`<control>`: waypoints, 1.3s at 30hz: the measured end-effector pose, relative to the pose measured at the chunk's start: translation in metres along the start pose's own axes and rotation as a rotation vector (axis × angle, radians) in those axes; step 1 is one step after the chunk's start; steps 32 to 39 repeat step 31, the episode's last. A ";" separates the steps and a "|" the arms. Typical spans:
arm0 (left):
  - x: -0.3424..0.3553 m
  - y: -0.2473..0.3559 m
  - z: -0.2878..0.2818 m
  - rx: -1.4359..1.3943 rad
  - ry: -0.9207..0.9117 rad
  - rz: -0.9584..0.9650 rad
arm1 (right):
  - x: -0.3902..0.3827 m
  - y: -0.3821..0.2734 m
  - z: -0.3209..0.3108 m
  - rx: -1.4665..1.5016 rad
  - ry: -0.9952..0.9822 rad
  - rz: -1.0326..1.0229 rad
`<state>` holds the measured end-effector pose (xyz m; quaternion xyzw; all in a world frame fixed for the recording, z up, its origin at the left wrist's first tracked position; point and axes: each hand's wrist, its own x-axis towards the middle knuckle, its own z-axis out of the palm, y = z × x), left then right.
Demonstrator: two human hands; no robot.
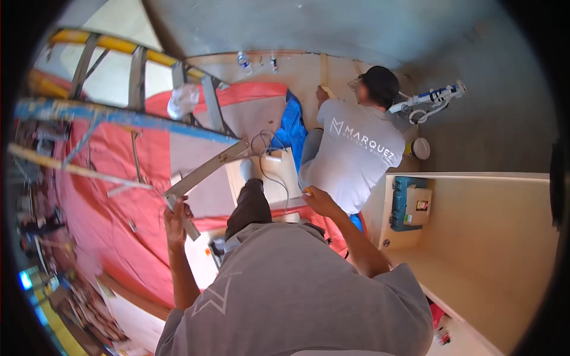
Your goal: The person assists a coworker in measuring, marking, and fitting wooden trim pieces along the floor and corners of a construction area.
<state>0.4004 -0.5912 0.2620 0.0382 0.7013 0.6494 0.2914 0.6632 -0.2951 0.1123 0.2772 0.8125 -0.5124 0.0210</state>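
Observation:
My left hand (176, 221) is closed round the near end of a long, flat, grey-brown L-shaped piece (209, 166) that looks like a framing square. Its long arm slants up to the right, past the ladder's foot; the short arm points down beside my fingers. My right hand (322, 202) is closed on a small orange thing (307, 191), its kind too small to make out. That hand is close to the back of a co-worker (350, 142) in a grey shirt and black cap, who crouches ahead. Below my hands lies a pale wooden board (279, 178), with my foot at its edge.
A yellow and blue stepladder (136, 77) stands at the left over a red floor sheet (113, 219). A dark cable (276, 178) crosses the board. To the right is an open wooden cabinet (487, 231) holding a teal tool case (401, 204). A bottle (244, 62) stands by the far wall.

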 end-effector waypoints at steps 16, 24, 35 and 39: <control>0.417 0.140 0.202 0.815 -0.844 0.349 | 0.225 -0.139 -0.070 0.571 0.539 0.483; 0.547 0.088 0.277 1.043 -1.021 0.570 | 0.381 -0.089 -0.119 0.575 0.526 0.544; 0.655 0.072 0.389 1.323 -1.295 0.455 | 0.475 -0.001 -0.164 0.412 0.742 0.648; 0.655 0.072 0.389 1.323 -1.295 0.455 | 0.475 -0.001 -0.164 0.412 0.742 0.648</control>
